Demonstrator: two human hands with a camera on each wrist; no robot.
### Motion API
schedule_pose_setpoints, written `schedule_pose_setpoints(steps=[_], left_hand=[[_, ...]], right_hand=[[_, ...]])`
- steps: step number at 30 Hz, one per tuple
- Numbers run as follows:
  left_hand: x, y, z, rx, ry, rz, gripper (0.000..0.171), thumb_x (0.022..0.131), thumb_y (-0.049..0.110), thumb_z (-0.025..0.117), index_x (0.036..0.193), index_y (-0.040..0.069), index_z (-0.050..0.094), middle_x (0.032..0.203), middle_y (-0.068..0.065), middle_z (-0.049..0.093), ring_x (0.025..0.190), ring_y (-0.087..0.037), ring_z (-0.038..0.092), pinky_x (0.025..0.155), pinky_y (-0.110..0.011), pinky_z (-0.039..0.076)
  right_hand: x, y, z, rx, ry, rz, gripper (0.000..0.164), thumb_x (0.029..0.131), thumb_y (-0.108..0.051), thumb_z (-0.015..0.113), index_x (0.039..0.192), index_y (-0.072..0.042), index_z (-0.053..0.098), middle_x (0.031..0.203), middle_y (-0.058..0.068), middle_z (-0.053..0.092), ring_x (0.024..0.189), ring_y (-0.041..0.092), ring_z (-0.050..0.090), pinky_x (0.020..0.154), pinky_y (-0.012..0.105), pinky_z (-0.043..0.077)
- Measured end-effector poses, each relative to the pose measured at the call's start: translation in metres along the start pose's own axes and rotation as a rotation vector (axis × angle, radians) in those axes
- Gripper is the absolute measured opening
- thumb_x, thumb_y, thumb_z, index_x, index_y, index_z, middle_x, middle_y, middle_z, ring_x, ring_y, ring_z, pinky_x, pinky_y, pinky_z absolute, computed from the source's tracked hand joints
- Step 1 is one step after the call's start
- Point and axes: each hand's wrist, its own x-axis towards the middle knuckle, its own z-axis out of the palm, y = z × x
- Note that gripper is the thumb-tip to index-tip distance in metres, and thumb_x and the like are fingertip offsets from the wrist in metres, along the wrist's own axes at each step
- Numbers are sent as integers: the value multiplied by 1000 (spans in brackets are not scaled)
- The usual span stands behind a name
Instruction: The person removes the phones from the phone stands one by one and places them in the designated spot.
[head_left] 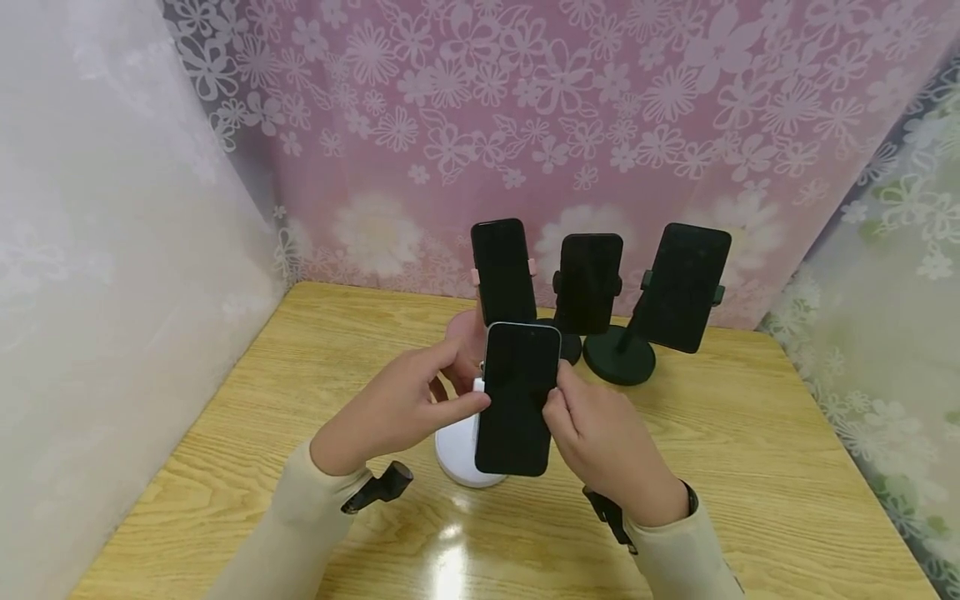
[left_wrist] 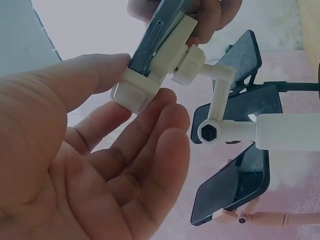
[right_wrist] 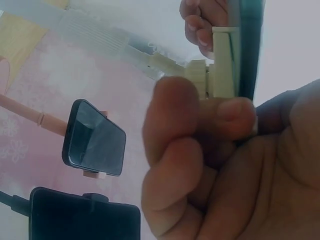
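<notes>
A black-screened smartphone sits upright in the clamp of a white phone stand, whose round base rests on the table. At the phone's left edge, my left hand pinches the clamp's white end block, thumb on the front side and fingers behind. My right hand grips the phone's right edge and the clamp there. Its fingers are curled in behind the phone. In the right wrist view they hide that end of the clamp.
Behind stand three more phones in holders: one in a pink stand, one in a black stand, one in a dark green stand. They are close beyond the white stand on the wooden table. Floral curtains surround the table.
</notes>
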Motion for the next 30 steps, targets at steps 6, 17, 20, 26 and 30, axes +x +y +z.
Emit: schedule_pose_setpoints(steps=[6, 17, 20, 26, 30], left_hand=[[0, 0, 3, 21, 15, 55, 17, 97, 21, 75, 101, 17, 58, 95, 7, 67, 83, -11, 64, 71, -26, 57], [-1, -2, 3, 63, 26, 65, 17, 94, 16, 73, 98, 17, 56, 91, 8, 63, 80, -8, 63, 69, -26, 56], [0, -3, 4, 76, 50, 91, 17, 93, 16, 73, 95, 16, 56, 88, 8, 64, 76, -8, 62, 66, -26, 55], [1, -4, 5, 39, 76, 86, 16, 94, 18, 74, 94, 17, 57, 84, 10, 66, 72, -7, 60, 63, -27, 54], [0, -4, 3, 4, 47, 58, 17, 96, 23, 74, 99, 19, 57, 85, 12, 66, 74, -7, 61, 65, -29, 54]], right_hand=[[-2, 0, -4, 15, -21, -32, 13, 107, -14, 42, 97, -13, 50, 65, -10, 36, 53, 3, 35, 52, 25, 36], [-1, 2, -5, 31, -67, -79, 8, 107, -14, 43, 103, -13, 50, 66, -11, 36, 54, 2, 35, 53, 25, 37], [-2, 2, -6, 27, -74, -77, 9, 108, -15, 43, 102, -13, 50, 66, -11, 36, 55, 2, 36, 54, 25, 37], [-2, 4, -9, 78, -89, -31, 14, 111, -20, 40, 113, -15, 53, 68, -10, 39, 60, 4, 43, 60, 27, 41], [-2, 3, -8, 85, -79, 9, 15, 111, -22, 41, 113, -16, 54, 68, -9, 40, 59, 5, 43, 60, 28, 41]])
